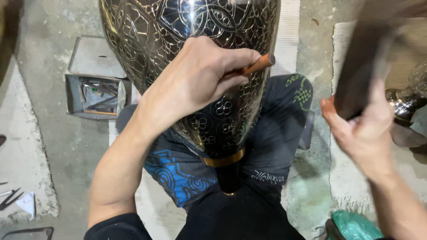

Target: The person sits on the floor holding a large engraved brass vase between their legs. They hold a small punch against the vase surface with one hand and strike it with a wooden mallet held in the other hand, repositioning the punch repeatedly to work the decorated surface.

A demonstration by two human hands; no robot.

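A large dark metal vase (147,31), engraved all over with silvery flower and circle patterns, lies neck-down between my knees. Its brass-ringed neck (224,159) rests against my lap. My left hand (200,75) lies on the vase's belly and grips a thin copper-coloured chisel (259,65) whose end sticks out to the right. My right hand (362,124) is raised at the right, closed on a dark wooden mallet (362,71) that is blurred.
A grey metal box (95,95) with several tools inside sits on the concrete floor at the left. Pale mats lie left and right. Small tools (11,198) rest at the far left. Another metal piece (404,102) stands at the right; a green bag (353,224) lies below.
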